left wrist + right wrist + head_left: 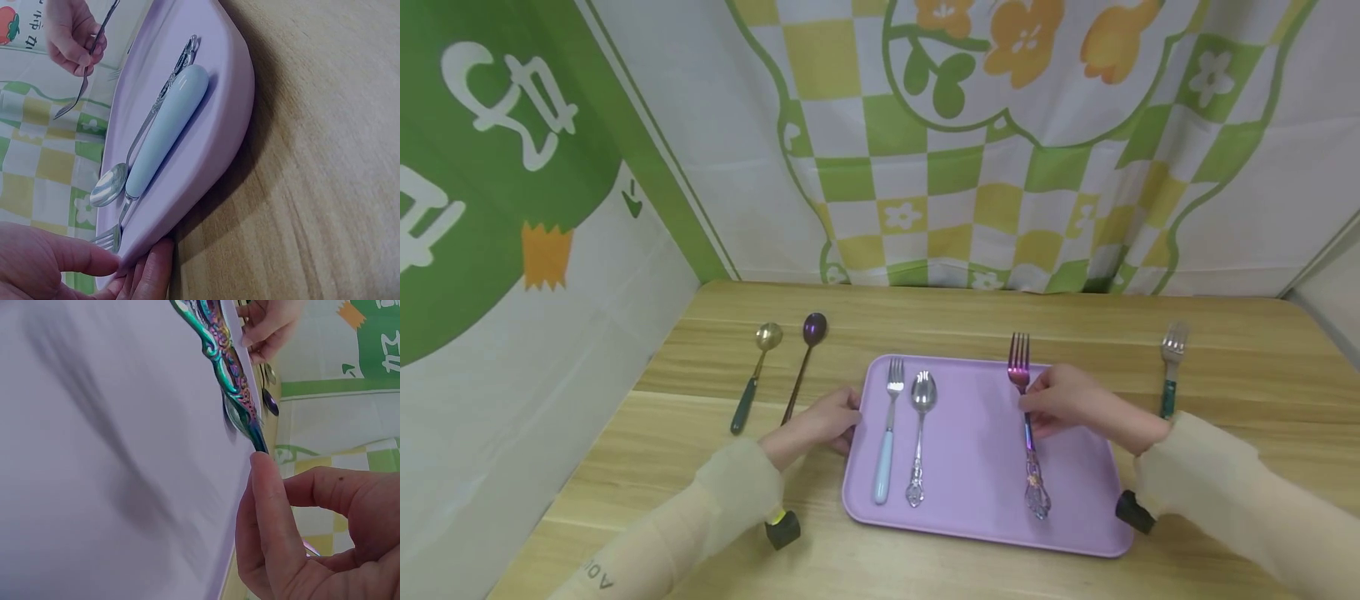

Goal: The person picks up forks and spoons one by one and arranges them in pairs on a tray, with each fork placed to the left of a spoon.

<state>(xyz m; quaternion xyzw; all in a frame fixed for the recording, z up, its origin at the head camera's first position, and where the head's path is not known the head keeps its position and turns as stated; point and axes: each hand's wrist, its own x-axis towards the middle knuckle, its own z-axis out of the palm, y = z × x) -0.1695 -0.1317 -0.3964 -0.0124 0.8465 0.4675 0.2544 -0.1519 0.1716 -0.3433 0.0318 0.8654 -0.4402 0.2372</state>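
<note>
My right hand (1063, 402) pinches an iridescent purple fork (1018, 360) by its neck, above the right part of a lilac tray (970, 467). The fork's ornate handle (228, 356) shows rainbow tints in the right wrist view, and its shadow falls on the tray. At the tray's left edge, my left hand (831, 419) grips the rim, thumb on top and fingers at the outer side. On the tray's left half lie a fork with a pale blue handle (169, 128) and a silver spoon (923, 392) with an ornate handle, side by side.
Left of the tray lie a gold spoon with a dark green handle (744, 407) and a dark purple spoon (814, 329), partly behind my left hand. A green-handled fork (1169, 392) lies at the right. Patterned curtain (951, 175) hangs behind the wooden table (662, 458).
</note>
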